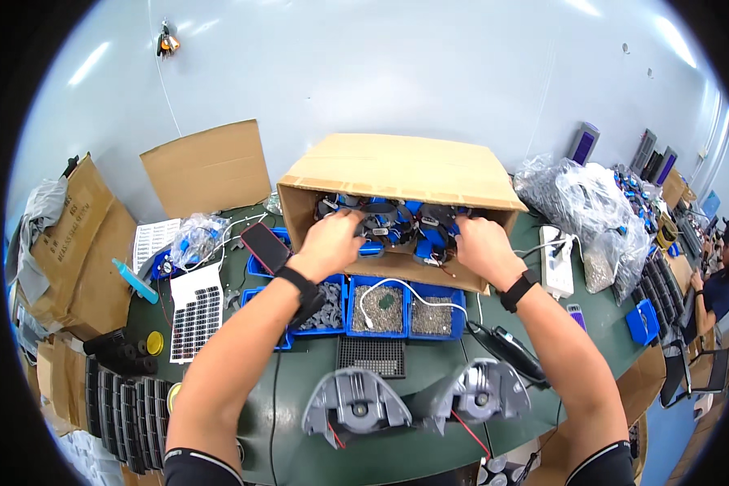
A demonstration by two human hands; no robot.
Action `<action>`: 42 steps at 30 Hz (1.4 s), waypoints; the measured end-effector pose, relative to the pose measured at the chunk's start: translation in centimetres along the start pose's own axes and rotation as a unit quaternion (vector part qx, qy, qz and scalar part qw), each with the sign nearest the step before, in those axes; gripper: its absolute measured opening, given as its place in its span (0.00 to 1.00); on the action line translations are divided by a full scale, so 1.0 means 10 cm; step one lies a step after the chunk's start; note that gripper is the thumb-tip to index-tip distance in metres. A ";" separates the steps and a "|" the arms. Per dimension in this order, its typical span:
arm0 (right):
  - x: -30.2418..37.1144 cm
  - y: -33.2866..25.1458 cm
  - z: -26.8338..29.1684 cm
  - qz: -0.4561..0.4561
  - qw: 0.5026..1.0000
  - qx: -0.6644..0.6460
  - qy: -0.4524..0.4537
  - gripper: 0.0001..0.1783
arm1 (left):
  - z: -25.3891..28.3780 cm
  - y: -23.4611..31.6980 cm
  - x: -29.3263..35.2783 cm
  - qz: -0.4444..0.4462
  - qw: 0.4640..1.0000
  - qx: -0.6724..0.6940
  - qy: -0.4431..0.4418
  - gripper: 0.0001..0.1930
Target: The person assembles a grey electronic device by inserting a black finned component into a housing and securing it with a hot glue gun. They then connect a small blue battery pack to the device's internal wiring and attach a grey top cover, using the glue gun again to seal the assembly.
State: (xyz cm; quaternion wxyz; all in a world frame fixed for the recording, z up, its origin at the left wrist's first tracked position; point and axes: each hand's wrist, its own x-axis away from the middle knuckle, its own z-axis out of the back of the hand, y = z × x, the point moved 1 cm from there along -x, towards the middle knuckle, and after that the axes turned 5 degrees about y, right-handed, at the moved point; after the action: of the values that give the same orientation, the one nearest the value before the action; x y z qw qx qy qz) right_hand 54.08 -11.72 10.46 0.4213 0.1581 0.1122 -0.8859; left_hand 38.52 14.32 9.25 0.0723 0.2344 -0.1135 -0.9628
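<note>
A cardboard box lies on its side at the back of the bench, its opening toward me. Inside is a jumble of blue-and-black parts with wires. My left hand reaches into the left of the opening, its fingers curled among the parts. At the right side of the opening, my right hand is closed, its fingertips hidden by the hand itself. What either hand grips cannot be made out. Two grey plastic housings with red wires stand at the near edge, between my forearms.
Blue bins of small metal and grey parts sit before the box, a white cable across them. A phone leans at their left. A power strip and plastic bags lie right. Another person sits far right.
</note>
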 end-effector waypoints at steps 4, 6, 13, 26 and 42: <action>-0.14 -0.11 -0.26 -0.006 0.999 -0.012 -0.046 0.12 | -0.56 0.01 -0.34 -0.025 0.998 -0.021 0.048 0.25; -0.13 -0.05 -0.39 -0.024 0.996 -0.047 -0.075 0.13 | -0.79 -0.01 -0.47 -0.044 0.995 -0.075 0.050 0.24; -0.04 -0.16 -0.51 -0.086 0.985 -0.054 -0.137 0.18 | -0.77 -0.05 -0.49 -0.060 0.987 -0.082 0.121 0.15; 0.46 0.06 0.18 -0.163 0.934 -0.317 0.001 0.15 | 0.93 0.54 1.36 0.190 0.964 0.137 0.127 0.14; 2.96 -0.45 1.47 -0.224 0.833 -0.446 0.237 0.08 | 1.07 1.62 3.40 0.254 0.807 0.455 -0.279 0.17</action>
State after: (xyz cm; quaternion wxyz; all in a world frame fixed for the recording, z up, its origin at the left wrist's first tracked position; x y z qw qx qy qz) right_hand 30.21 -34.86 13.27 0.1963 0.1284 0.6241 -0.7453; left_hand 4.98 -5.88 7.78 0.1646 -0.0752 -0.6093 -0.7720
